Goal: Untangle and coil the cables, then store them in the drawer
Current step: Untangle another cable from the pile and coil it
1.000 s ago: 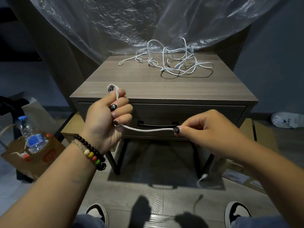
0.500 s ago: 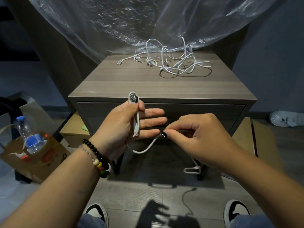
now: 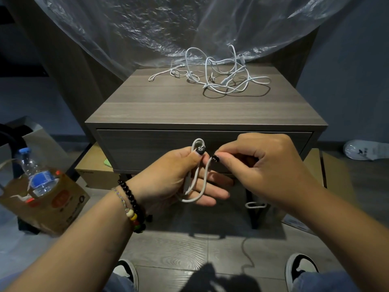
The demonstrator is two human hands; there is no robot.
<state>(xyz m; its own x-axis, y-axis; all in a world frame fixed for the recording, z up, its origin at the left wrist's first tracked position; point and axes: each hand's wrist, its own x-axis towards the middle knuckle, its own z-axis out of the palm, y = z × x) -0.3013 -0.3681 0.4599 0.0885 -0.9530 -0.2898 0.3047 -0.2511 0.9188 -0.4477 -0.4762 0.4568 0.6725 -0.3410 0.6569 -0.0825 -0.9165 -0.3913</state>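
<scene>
Left hand (image 3: 179, 175), palm up with fingers extended, thumb pinning looped thin white cable (image 3: 197, 186) against the palm in front of the closed grey wooden drawer (image 3: 147, 148). Right hand (image 3: 263, 165), knuckles up, fingers curled, pinches the same cable beside the left thumb. Tangled white cables (image 3: 223, 81) lie on the grey wooden nightstand top (image 3: 168, 106).

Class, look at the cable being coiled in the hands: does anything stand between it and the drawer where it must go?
Yes: the drawer is closed, its front panel facing the cable held by left hand and right hand.
</scene>
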